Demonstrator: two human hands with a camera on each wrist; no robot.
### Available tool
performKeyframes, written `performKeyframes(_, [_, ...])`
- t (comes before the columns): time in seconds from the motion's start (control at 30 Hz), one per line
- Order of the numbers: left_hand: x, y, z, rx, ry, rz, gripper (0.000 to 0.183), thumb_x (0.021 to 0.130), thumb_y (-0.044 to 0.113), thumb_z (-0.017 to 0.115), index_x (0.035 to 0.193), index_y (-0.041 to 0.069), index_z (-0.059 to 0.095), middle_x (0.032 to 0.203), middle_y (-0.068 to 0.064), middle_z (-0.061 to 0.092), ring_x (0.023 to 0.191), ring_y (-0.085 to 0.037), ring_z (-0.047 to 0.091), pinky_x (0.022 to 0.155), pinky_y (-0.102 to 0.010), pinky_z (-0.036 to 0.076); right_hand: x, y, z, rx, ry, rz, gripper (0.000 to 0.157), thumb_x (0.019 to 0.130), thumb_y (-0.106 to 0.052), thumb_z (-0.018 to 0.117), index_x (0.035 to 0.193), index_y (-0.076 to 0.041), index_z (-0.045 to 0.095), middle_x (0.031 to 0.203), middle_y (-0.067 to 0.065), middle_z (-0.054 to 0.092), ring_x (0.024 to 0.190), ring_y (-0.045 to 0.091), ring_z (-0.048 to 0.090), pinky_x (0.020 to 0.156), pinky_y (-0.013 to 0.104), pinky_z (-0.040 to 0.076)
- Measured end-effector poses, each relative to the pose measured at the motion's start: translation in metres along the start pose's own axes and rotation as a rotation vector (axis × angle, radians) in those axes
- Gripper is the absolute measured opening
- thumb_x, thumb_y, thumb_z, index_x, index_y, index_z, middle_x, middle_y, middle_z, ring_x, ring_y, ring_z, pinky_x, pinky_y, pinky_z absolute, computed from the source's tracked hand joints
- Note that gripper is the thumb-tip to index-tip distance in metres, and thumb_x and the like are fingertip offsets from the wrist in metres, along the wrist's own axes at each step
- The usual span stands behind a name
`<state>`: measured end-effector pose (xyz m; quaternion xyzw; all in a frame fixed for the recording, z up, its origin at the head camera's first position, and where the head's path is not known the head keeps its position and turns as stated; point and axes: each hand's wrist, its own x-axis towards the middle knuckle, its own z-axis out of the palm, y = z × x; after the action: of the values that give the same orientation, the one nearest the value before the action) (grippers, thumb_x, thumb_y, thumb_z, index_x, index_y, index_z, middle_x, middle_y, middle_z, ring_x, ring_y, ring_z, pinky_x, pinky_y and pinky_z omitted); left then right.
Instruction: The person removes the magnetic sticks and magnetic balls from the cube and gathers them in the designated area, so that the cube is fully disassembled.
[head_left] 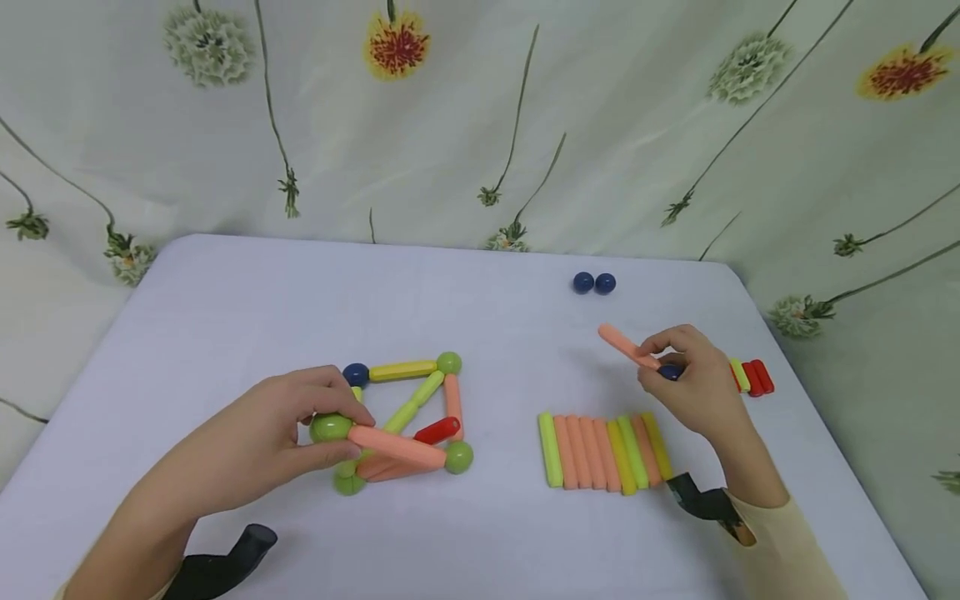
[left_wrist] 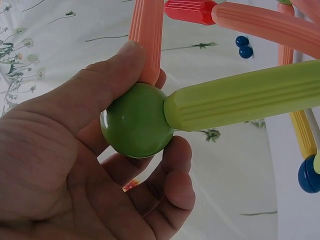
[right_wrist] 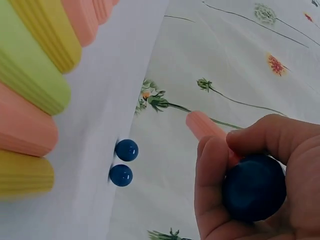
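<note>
My left hand (head_left: 277, 442) pinches a salmon stick (head_left: 401, 448) beside the green ball (left_wrist: 136, 120) at its end. These belong to a framework of sticks and balls. A yellow-green stick (left_wrist: 245, 95) also joins that ball. The framework's far side has a yellow stick (head_left: 403, 370) between a blue ball (head_left: 356, 374) and another green ball (head_left: 449, 362). A short red stick (head_left: 437, 431) lies within its outline. Above the table, my right hand (head_left: 701, 383) holds a loose salmon stick (head_left: 622, 342) between thumb and fingers, with a blue ball (right_wrist: 254, 187) against it in the palm.
A row of salmon, yellow and yellow-green sticks (head_left: 588, 454) lies right of the framework. Two blue balls (head_left: 583, 282) sit near the table's far edge. Red and yellow-green pieces (head_left: 752, 377) lie beyond my right hand. A flowered cloth (head_left: 450, 125) hangs behind the white table (head_left: 262, 292).
</note>
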<state>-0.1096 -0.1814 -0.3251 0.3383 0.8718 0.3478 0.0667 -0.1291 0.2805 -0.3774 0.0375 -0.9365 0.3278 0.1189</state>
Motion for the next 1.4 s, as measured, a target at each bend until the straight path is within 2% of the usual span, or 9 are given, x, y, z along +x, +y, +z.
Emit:
performKeyframes(0.17, [-0.002, 0.000, -0.001, -0.012, -0.011, -0.011, 0.022, 0.083, 0.025, 0.078, 0.097, 0.038, 0.068, 0.090, 0.019, 0.056, 0.078, -0.002, 0.053, 0.054, -0.022, 0.045, 0.004, 0.008, 0.004, 0.141, 0.049, 0.047, 0.041, 0.084, -0.008, 0.075, 0.119, -0.010, 0.054, 0.103, 0.006, 0.064, 0.073, 0.017, 0.062, 0.061, 0.023, 0.053])
performKeyframes(0.47, [-0.004, -0.002, -0.003, -0.038, -0.015, -0.035, 0.022, 0.083, 0.026, 0.078, 0.097, 0.039, 0.068, 0.091, 0.018, 0.057, 0.080, -0.003, 0.054, 0.053, -0.023, 0.046, 0.025, 0.016, 0.010, 0.834, 0.148, 0.201, 0.042, 0.086, -0.004, 0.073, 0.125, -0.008, 0.058, 0.108, 0.005, 0.067, 0.098, 0.018, 0.060, 0.079, 0.019, 0.051])
performKeyframes(0.63, [-0.008, -0.005, -0.003, -0.051, -0.009, -0.040, 0.017, 0.085, 0.032, 0.076, 0.098, 0.039, 0.068, 0.091, 0.018, 0.057, 0.080, -0.003, 0.054, 0.055, -0.023, 0.047, 0.049, 0.031, 0.014, 1.029, 0.099, 0.149, 0.050, 0.097, -0.009, 0.059, 0.145, -0.012, 0.043, 0.111, 0.012, 0.051, 0.095, 0.022, 0.060, 0.086, 0.026, 0.052])
performKeyframes(0.73, [-0.009, -0.006, -0.003, -0.044, -0.004, -0.025, 0.020, 0.084, 0.029, 0.077, 0.098, 0.039, 0.068, 0.091, 0.019, 0.056, 0.080, -0.002, 0.054, 0.055, -0.022, 0.047, 0.062, 0.041, 0.015, 0.948, 0.009, 0.177, 0.048, 0.104, -0.016, 0.046, 0.149, -0.018, 0.029, 0.111, 0.011, 0.043, 0.079, 0.018, 0.057, 0.078, 0.023, 0.053])
performKeyframes(0.87, [-0.009, -0.006, -0.003, -0.030, 0.004, -0.004, 0.024, 0.083, 0.025, 0.078, 0.099, 0.039, 0.067, 0.091, 0.020, 0.055, 0.079, -0.002, 0.053, 0.055, -0.021, 0.046, 0.081, 0.053, 0.014, 0.787, -0.085, 0.311, 0.037, 0.106, -0.021, 0.032, 0.140, -0.020, 0.020, 0.103, 0.009, 0.042, 0.062, 0.015, 0.046, 0.055, 0.022, 0.046])
performKeyframes(0.97, [-0.008, -0.007, -0.002, -0.026, 0.008, 0.001, 0.025, 0.083, 0.025, 0.079, 0.099, 0.040, 0.067, 0.092, 0.021, 0.055, 0.080, -0.001, 0.053, 0.059, -0.021, 0.046, 0.093, 0.066, 0.016, 0.616, -0.139, 0.353, 0.036, 0.105, -0.023, 0.031, 0.137, -0.014, 0.019, 0.097, 0.012, 0.043, 0.059, 0.015, 0.044, 0.047, 0.024, 0.041])
performKeyframes(1.07, [-0.008, -0.007, -0.001, -0.023, 0.011, 0.008, 0.025, 0.083, 0.026, 0.079, 0.099, 0.040, 0.067, 0.092, 0.022, 0.055, 0.081, 0.000, 0.053, 0.061, -0.021, 0.046, 0.103, 0.080, 0.019, 0.394, -0.151, 0.330, 0.043, 0.104, -0.025, 0.041, 0.142, -0.010, 0.026, 0.108, 0.015, 0.047, 0.057, 0.016, 0.045, 0.043, 0.028, 0.038])
performKeyframes(1.2, [-0.006, -0.005, 0.000, -0.017, 0.010, 0.011, 0.027, 0.082, 0.025, 0.080, 0.099, 0.041, 0.067, 0.092, 0.022, 0.054, 0.081, 0.000, 0.053, 0.063, -0.020, 0.047, 0.116, 0.097, 0.023, 0.198, -0.116, 0.311, 0.048, 0.100, -0.027, 0.055, 0.143, -0.012, 0.039, 0.137, 0.014, 0.045, 0.072, 0.024, 0.051, 0.055, 0.032, 0.043])
performKeyframes(1.4, [-0.007, -0.002, -0.001, 0.018, 0.015, 0.006, 0.027, 0.081, 0.029, 0.080, 0.100, 0.043, 0.066, 0.093, 0.024, 0.054, 0.083, 0.001, 0.052, 0.064, -0.019, 0.047, 0.134, 0.108, 0.028, 0.001, -0.196, 0.290, 0.052, 0.098, -0.024, 0.059, 0.144, -0.011, 0.041, 0.143, 0.022, 0.044, 0.119, 0.040, 0.044, 0.089, 0.052, 0.042])
